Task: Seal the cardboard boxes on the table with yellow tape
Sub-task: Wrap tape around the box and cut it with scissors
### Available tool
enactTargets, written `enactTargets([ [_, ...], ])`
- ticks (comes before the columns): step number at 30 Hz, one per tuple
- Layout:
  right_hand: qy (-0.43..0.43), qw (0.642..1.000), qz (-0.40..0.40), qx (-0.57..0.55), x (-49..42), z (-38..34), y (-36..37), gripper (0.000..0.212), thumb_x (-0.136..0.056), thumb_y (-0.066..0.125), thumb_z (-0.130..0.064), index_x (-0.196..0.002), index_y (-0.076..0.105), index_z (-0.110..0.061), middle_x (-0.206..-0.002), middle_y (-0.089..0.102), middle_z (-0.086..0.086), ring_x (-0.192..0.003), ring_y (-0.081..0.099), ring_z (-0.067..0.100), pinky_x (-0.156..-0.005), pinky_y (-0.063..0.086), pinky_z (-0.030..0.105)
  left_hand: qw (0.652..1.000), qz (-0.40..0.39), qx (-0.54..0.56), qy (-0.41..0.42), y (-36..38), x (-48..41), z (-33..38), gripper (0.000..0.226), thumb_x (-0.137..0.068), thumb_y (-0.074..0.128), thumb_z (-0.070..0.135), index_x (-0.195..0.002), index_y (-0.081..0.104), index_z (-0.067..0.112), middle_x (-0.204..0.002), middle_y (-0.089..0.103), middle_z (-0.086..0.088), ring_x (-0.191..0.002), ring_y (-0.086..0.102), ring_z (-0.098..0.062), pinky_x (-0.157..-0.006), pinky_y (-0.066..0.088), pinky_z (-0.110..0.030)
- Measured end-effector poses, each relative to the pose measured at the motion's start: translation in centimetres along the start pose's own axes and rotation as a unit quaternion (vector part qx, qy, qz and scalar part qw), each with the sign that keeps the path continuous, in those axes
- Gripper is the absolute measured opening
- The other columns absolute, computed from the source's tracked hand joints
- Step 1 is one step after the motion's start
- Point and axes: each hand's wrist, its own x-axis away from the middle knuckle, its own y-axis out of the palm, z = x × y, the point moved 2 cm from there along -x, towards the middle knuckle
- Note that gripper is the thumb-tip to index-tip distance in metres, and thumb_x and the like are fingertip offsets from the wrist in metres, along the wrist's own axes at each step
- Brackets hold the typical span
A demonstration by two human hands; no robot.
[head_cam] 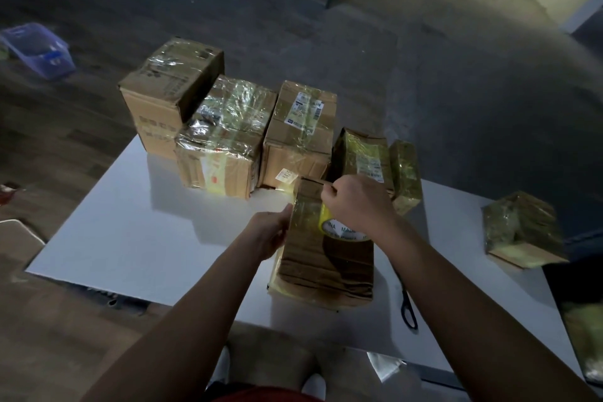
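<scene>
Right hand (pixel 355 202): my fingers are curled round the roll of yellow tape with a white printed core (pixel 341 229). The roll rests on top of the long brown cardboard box (pixel 321 264) directly under this hand.

Left hand (pixel 272 233): fingers fairly straight, laid flat against the box's left side, gripping nothing.

The box lies on the white tabletop (pixel 130 222), with yellowish tape showing at its near end.

Beyond both hands stand three larger taped cardboard boxes (pixel 225 137), side by side and touching.

Just beyond the right hand are two small yellow-wrapped packets (pixel 362 153), close together.

Well apart to the right of the right hand, a third yellow-wrapped packet (pixel 522 228) sits near the tabletop edge.

Black-handled scissors (pixel 408 307) lie on the tabletop just beside my right forearm.

Far beyond the left hand, a blue plastic basket (pixel 39 49) is on the floor.
</scene>
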Motion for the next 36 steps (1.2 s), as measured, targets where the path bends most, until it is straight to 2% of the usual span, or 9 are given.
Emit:
enactTargets([
  [6, -0.009, 1.0, 0.009, 0.01, 0.1, -0.2, -0.1, 0.049, -0.098, 0.039, -0.031, -0.052, 0.041, -0.015, -0.049, 0.034, -0.001, -0.042, 0.032, 0.016, -0.045, 0.024, 0.025, 0.998, 0.021, -0.053, 0.001, 1.2, 0.3, -0.7, 0.046, -0.093, 0.059, 0.043, -0.093, 0.064, -0.003, -0.082, 0.067, -0.015, -0.075, 0.067, -0.027, -0.064, 0.055, -0.033],
  [12, 0.003, 1.0, 0.016, 0.02, 0.0, 0.1, 0.1, 0.05, -0.098, 0.038, -0.032, -0.051, 0.039, -0.015, -0.049, 0.032, 0.0, -0.043, 0.031, 0.017, -0.045, 0.022, 0.026, 0.99, 0.087, -0.105, 0.04, 1.7, 0.1, -0.1, 0.034, -0.095, 0.057, 0.033, -0.086, 0.06, 0.0, -0.082, 0.064, -0.013, -0.077, 0.063, -0.024, -0.063, 0.051, -0.031],
  [14, 0.0, 1.0, 0.019, 0.022, 0.1, 0.1, 0.2, 0.05, -0.098, 0.038, -0.032, -0.052, 0.04, -0.015, -0.05, 0.034, 0.0, -0.043, 0.032, 0.017, -0.045, 0.023, 0.026, 0.968, 0.143, -0.152, 0.138, 1.7, 0.4, 0.4, 0.027, -0.096, 0.054, 0.028, -0.083, 0.058, 0.004, -0.076, 0.057, -0.006, -0.075, 0.055, -0.02, -0.059, 0.042, -0.028],
  [17, -0.002, 1.0, 0.025, -0.005, 0.1, 0.1, 0.0, 0.047, -0.097, 0.041, -0.031, -0.054, 0.04, -0.013, -0.052, 0.036, 0.001, -0.046, 0.034, 0.017, -0.047, 0.023, 0.028, 0.931, 0.148, -0.243, 0.23, 2.7, 1.3, 0.5, 0.031, -0.094, 0.055, 0.04, -0.103, 0.052, 0.01, -0.089, 0.057, 0.0, -0.08, 0.055, -0.015, -0.067, 0.045, -0.031],
  [22, -0.03, 0.984, 0.005, -0.177, 0.7, 2.8, -0.2, 0.037, -0.096, 0.048, -0.041, -0.078, 0.06, -0.011, -0.068, 0.057, 0.01, -0.06, 0.053, 0.02, -0.055, 0.038, 0.032, 0.891, 0.164, -0.333, 0.26, 2.9, 1.2, 0.0, 0.04, -0.088, 0.062, 0.048, -0.107, 0.051, 0.014, -0.1, 0.06, -0.005, -0.089, 0.058, -0.022, -0.078, 0.05, -0.039],
  [26, 0.011, 0.947, -0.011, -0.321, 2.2, 5.5, 0.9, 0.048, -0.092, 0.049, -0.054, -0.092, 0.067, -0.01, -0.085, 0.063, 0.014, -0.077, 0.061, 0.026, -0.064, 0.042, 0.03, 0.859, 0.185, -0.389, 0.275, 3.4, 1.6, 0.0, 0.041, -0.091, 0.058, 0.048, -0.11, 0.05, 0.012, -0.102, 0.056, -0.004, -0.092, 0.057, -0.023, -0.079, 0.047, -0.038],
  [30, -0.013, 0.961, 0.015, -0.276, 2.0, 6.4, 0.0, 0.044, -0.094, 0.054, -0.042, -0.062, 0.05, -0.012, -0.057, 0.042, 0.004, -0.051, 0.04, 0.018, -0.053, 0.03, 0.029, 0.838, 0.206, -0.42, 0.281, 2.8, 1.4, 0.4, 0.041, -0.092, 0.055, 0.049, -0.11, 0.05, 0.013, -0.106, 0.057, -0.003, -0.092, 0.058, -0.023, -0.078, 0.047, -0.037],
  [33, 0.014, 0.976, 0.014, -0.217, 2.3, 8.5, -0.7, 0.045, -0.096, 0.053, -0.036, -0.056, 0.039, -0.02, -0.054, 0.034, -0.002, -0.051, 0.035, 0.016, -0.053, 0.026, 0.03, 0.827, 0.195, -0.437, 0.294, 2.8, 1.3, 0.5, 0.044, -0.09, 0.058, 0.051, -0.113, 0.048, 0.015, -0.11, 0.056, -0.001, -0.091, 0.057, -0.019, -0.079, 0.051, -0.04],
  [36, 0.023, 0.984, 0.018, -0.178, 2.7, 8.9, -0.4, 0.047, -0.096, 0.052, -0.037, -0.055, 0.038, -0.017, -0.053, 0.034, 0.001, -0.049, 0.033, 0.015, -0.052, 0.023, 0.028, 0.763, 0.224, -0.479, 0.372, 3.7, 2.2, 0.3, 0.038, -0.091, 0.06, 0.04, -0.113, 0.052, 0.01, -0.11, 0.055, -0.006, -0.095, 0.056, -0.024, -0.075, 0.05, -0.038],
])
